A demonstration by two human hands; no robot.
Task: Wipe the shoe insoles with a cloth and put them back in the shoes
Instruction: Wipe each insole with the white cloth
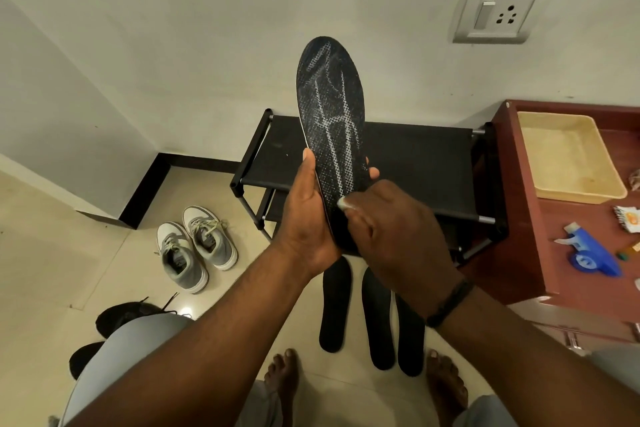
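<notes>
Nearest: three dark insoles (335,308) flat on the floor by bare feet. Above them, left hand (304,218) grips the heel end of an upright black mesh insole (330,114); right hand (398,229) pinches a small white cloth (343,202) against its lower part. Grey sneakers (195,246) left on floor, black shoe rack (415,163) behind.

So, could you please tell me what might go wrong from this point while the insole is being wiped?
1. The left hand grips only the heel end of the patterned insole, so the unsupported toe end may flex or slip under rubbing.
2. Only a small bit of white cloth shows in the right hand, so coverage may be patchy.
3. Three black insoles lie by the bare feet and could be stepped on.
</notes>
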